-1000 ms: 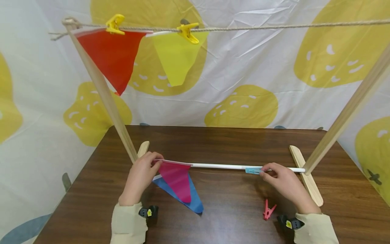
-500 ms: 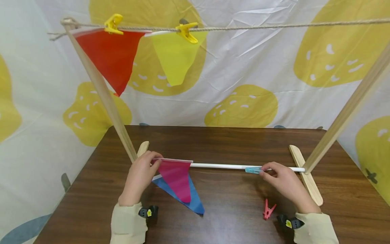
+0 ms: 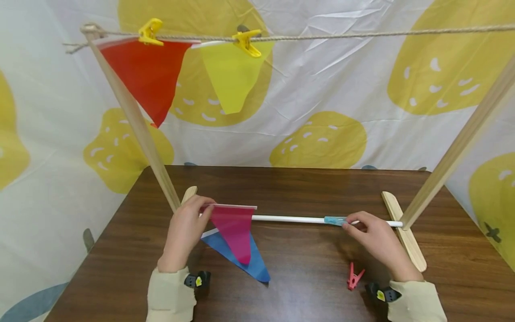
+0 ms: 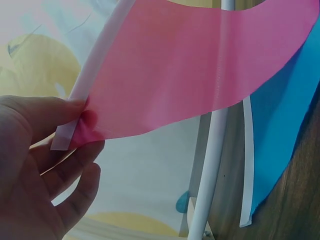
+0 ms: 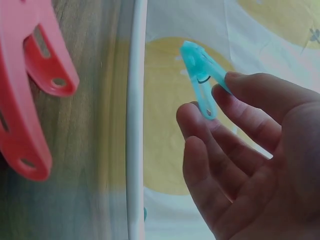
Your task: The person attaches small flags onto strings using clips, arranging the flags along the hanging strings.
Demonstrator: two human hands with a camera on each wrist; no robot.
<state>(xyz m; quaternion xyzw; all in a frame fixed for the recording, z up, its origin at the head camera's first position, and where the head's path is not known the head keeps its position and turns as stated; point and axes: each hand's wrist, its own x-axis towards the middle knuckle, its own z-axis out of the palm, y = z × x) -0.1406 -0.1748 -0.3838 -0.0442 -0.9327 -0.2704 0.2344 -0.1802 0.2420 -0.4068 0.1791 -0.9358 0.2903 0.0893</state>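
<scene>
My left hand (image 3: 187, 228) pinches one end of the white top strip of a pink pennant (image 3: 235, 228); thumb and fingertips grip that corner in the left wrist view. The pink cloth hangs in front of a white rod and overlaps a blue pennant (image 3: 259, 264) lying on the table. On the right, my right hand (image 3: 372, 235) holds a light blue clothespin (image 5: 197, 65) by its handle end, between thumb and fingers, its tip pointing away from the palm. A red clothespin (image 3: 354, 276) lies on the table near my right wrist.
A rope (image 3: 322, 36) runs overhead between two wooden posts, the left post (image 3: 138, 120) and the right post (image 3: 454, 156). Yellow clips hold a red pennant (image 3: 145, 76) and a yellow pennant (image 3: 233, 76) on it. The white rod (image 3: 289, 219) joins the posts low down.
My left hand has raised the pink pennant slightly, lifting its strip above the white rod. The light blue clothespin in my right hand has turned and risen a little. The blue pennant stays put.
</scene>
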